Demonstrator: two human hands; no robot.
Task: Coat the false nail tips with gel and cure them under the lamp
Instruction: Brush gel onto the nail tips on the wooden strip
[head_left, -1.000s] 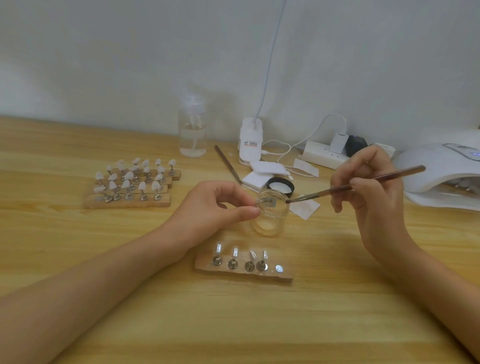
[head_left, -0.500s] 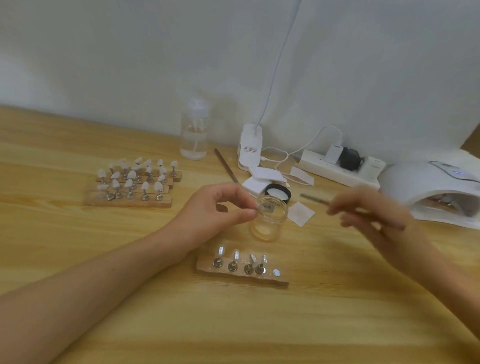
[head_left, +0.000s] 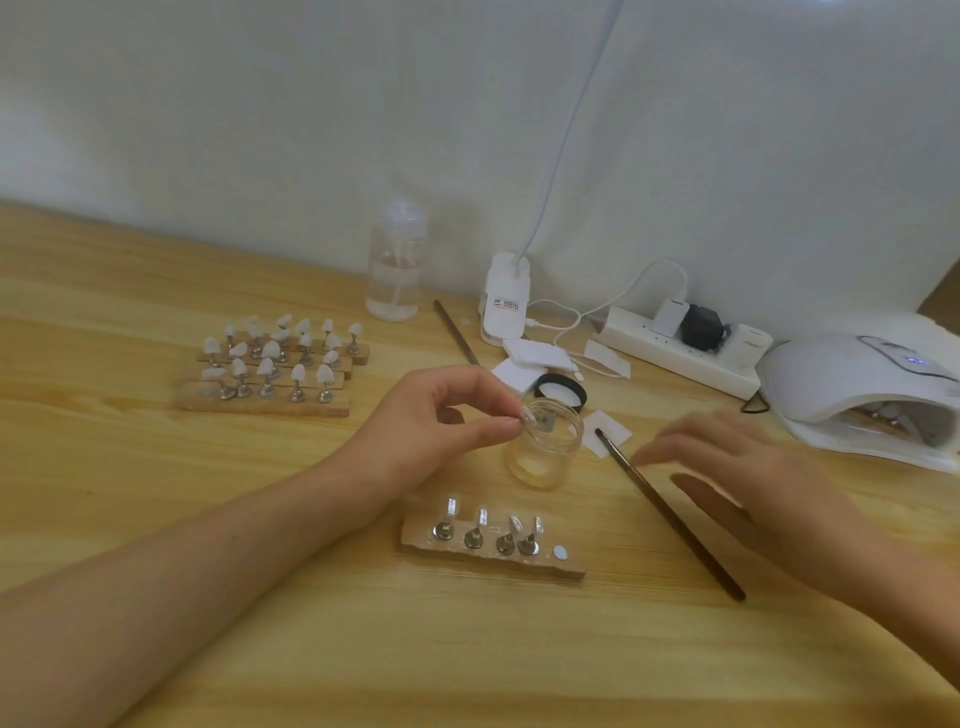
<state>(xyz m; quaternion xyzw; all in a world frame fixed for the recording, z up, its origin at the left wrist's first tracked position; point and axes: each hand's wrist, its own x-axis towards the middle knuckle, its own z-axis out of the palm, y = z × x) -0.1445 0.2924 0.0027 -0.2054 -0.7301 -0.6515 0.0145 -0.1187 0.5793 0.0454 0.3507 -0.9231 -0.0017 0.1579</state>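
Pale wood table (head_left: 130, 457) against a white wall. The left hand (head_left: 441, 421) is curled, thumb & forefinger pinching a clear false nail tip (head_left: 524, 415) right at the rim of an open clear glass jar (head_left: 545, 452), which stands just past its fingertips. The right hand (head_left: 753, 483) is blurred, palm down, fingers loosely spread & holding nothing; can't tell if it touches the table. A thin brown brush (head_left: 670, 514) lies flat just beside that hand's fingers, on the side toward the left hand, bristle end over a small white paper square (head_left: 608, 434). Nearer the person, btwn the two wrists, sits a wooden block (head_left: 493, 560) w/ four metal stands bearing clear tips. A white dome-shaped curing lamp (head_left: 852, 384) stands beyond the right hand. Stacked wooden blocks of white tips (head_left: 270, 364) lie beyond the left forearm. A black jar lid (head_left: 561, 392) sits just behind the jar.
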